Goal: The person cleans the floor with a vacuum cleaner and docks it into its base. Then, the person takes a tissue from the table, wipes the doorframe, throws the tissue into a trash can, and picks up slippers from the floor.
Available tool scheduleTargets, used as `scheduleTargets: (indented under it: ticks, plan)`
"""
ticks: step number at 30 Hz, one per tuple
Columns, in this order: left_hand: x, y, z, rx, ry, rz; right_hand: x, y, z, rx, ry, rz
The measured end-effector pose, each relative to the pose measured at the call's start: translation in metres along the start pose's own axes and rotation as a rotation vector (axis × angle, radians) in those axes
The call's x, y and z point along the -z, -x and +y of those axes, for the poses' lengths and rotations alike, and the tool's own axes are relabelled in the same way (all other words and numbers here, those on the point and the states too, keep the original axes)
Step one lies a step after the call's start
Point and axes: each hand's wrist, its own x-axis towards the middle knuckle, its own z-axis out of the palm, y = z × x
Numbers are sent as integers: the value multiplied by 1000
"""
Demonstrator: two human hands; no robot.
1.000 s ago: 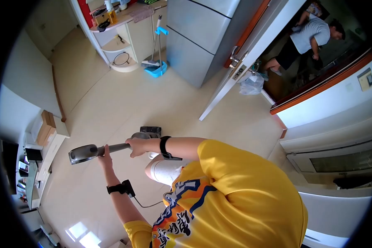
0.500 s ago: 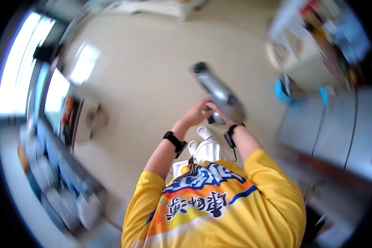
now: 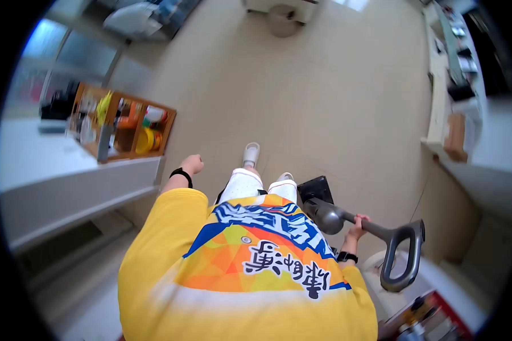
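My right hand [image 3: 357,226] is wrapped round the neck of a grey vacuum cleaner [image 3: 327,218], below its loop handle [image 3: 405,256]. The vacuum cleaner leans at my right side, its loop handle sticking out to the right. Its black floor head [image 3: 316,188] is down beside my right foot, and my shirt hides part of the body. On the other side my left hand [image 3: 193,165] hangs apart from the cleaner, fingers curled in with nothing visible in them. It is nearest to a wooden shelf rack.
The wooden rack [image 3: 168,122] with jars and packets stands on a white counter [image 3: 85,196] at the left. Another counter [image 3: 435,108] runs along the right. A red-edged box of bottles [image 3: 432,318] is at the lower right. Ahead lies tiled floor [image 3: 324,96].
My view has turned to another part of the room. Both hands were together at the vacuum cleaner in front of me; now the left is away and the right holds it at my right side.
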Motion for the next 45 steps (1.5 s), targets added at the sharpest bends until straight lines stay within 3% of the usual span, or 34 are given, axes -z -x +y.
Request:
scheduleTargets:
  ticks: [5, 6, 7, 9, 13, 17, 24, 30, 35, 39, 45]
  plan:
    - [-93, 32, -111, 117, 242, -125, -45, 40, -74, 97, 36, -168]
    - [-109, 38, -125, 115, 238, -139, -58, 51, -93, 110, 15, -197]
    - [-107, 48, -130, 150, 291, -295, -69, 62, -114, 125, -11, -213]
    - [-113, 50, -141, 178, 449, -334, -89, 72, -143, 168, 27, -272]
    - [-120, -14, -190, 138, 808, -153, -173, 105, -184, 278, 20, -481]
    - [-69, -72, -230, 163, 915, 80, -295, 127, -201, 400, 82, -736]
    - [15, -94, -248, 92, 966, 146, -464, 151, -224, 391, 72, -1028]
    - [87, -129, -259, -12, 1215, 246, -674, 182, -206, 344, 49, -1242]
    - [200, -154, -290, 77, 1409, 372, -853, 216, -183, 310, 71, -1487]
    - [254, -196, -312, -42, 1371, 430, -951, 257, -176, 203, 104, -1660]
    - [396, -239, -323, -205, 1499, 449, -1099, 344, -182, 309, 68, -1957]
